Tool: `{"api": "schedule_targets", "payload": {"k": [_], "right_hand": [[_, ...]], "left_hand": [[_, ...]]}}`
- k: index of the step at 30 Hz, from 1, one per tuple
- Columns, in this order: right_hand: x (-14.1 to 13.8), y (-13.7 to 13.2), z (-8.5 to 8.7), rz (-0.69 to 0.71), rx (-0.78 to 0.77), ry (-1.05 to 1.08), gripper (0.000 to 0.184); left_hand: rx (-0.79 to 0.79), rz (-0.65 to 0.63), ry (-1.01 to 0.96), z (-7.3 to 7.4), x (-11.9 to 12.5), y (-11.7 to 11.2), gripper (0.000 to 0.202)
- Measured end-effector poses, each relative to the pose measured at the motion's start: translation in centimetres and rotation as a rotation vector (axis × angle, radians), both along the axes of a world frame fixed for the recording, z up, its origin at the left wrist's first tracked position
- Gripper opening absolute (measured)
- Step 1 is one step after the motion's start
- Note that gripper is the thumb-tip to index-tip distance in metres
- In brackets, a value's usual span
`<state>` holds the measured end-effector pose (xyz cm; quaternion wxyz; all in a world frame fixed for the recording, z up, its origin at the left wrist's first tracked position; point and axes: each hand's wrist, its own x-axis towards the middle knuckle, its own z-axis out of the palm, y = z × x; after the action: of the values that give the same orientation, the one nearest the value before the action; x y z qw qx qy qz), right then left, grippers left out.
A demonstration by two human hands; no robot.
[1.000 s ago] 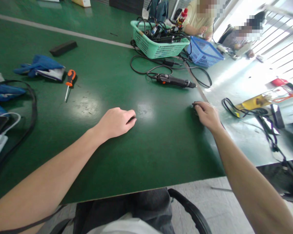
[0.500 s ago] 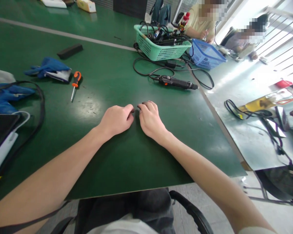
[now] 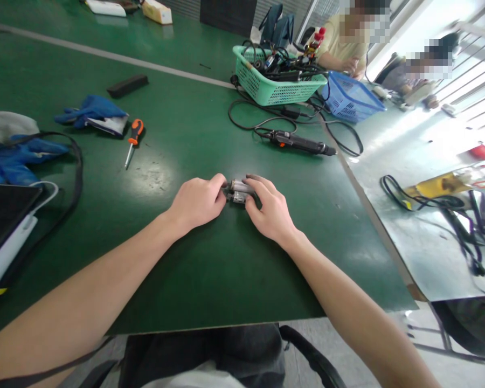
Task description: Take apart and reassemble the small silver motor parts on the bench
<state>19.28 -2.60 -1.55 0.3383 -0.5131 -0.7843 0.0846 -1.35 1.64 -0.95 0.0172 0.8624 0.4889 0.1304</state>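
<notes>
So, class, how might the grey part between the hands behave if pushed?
The grey part looks cylindrical and metallic: probably rigid, apt to roll on the smooth table. Left hand and right hand pinch it by fingertips, so likely light.

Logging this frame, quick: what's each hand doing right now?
Left hand: fingers closed, pinching the left end of the small metal part on the table.
Right hand: fingers closed over the same part's right end.
</notes>
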Motion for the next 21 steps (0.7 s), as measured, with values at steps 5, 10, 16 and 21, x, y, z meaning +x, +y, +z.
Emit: {"api": "schedule_targets", "payload": {"k": [5,10,16,21], "right_hand": [[0.3,-0.7,-0.6,-0.010,0.040,-0.025,0.037],[0.6,-0.5,-0.8,0.022,0.062,-0.047,0.036],[1.1,-0.3,-1.1,0.040,0.052,-0.049,0.034],[1.2,-0.4,-0.9,0.047,0.041,-0.067,0.029]], "left_hand": [[-0.042,0.014,-0.038,-0.1,0.4,0.1,0.037],[-0.038,-0.016,-0.003,-0.1,0.8,0.1,0.038],[-0.011,-0.034,0.009,-0.1,0.9,0.0,0.037],[-0.011,-0.048,-0.008,0.1,0.8,-0.2,0.042]]}}
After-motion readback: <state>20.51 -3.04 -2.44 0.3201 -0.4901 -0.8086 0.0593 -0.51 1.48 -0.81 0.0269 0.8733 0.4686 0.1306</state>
